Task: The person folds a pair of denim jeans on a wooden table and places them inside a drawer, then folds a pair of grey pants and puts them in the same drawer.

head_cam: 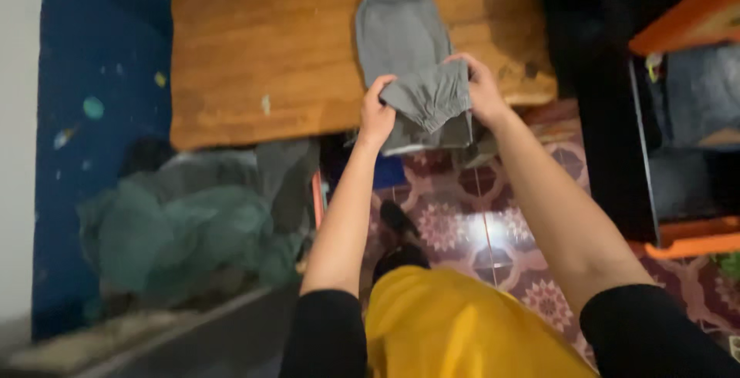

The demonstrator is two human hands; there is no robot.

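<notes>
A grey garment point(402, 35) lies on the wooden table point(262, 54), its far part flat on the board and its near end hanging over the table's front edge. My left hand point(376, 110) grips the folded, gathered near end at its left corner. My right hand point(482, 89) grips the same end at its right corner. Both arms reach forward in black sleeves, and yellow cloth point(455, 324) covers my front below them.
A heap of green and grey clothes point(193, 224) lies left of my arm, under the table's front edge. A blue wall point(92, 139) is at the left. Patterned floor tiles point(478, 216) lie below. An orange-edged shelf point(686, 247) stands at the right.
</notes>
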